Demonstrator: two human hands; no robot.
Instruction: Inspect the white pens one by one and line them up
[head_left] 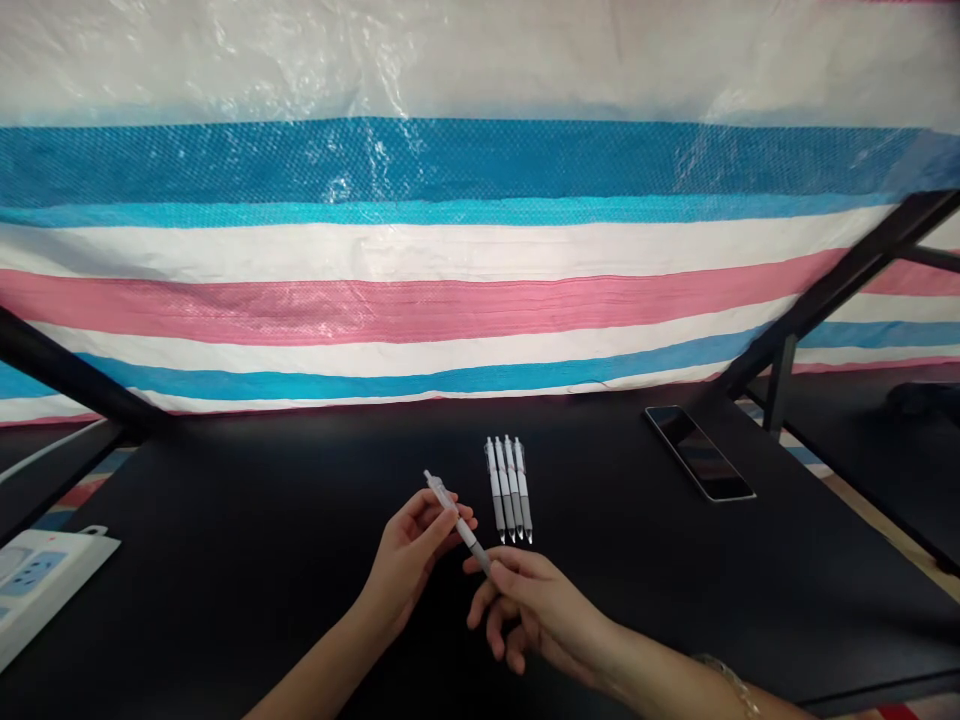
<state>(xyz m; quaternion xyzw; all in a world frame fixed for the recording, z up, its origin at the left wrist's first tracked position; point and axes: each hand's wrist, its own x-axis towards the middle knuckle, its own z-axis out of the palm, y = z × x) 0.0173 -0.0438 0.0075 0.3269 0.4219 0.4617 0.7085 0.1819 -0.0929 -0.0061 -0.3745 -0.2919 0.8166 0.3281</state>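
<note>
A white click pen is held slantwise above the black table between both hands. My left hand pinches its upper barrel near the clicker end. My right hand pinches the lower tip end, the other fingers curled loosely. Just beyond the hands, several matching white pens lie side by side in a neat row on the table, tips toward me.
A dark phone lies face up at the right rear of the table. A white power strip sits at the left edge. A striped blue, pink and white tarp hangs behind. Black frame bars slant at both sides.
</note>
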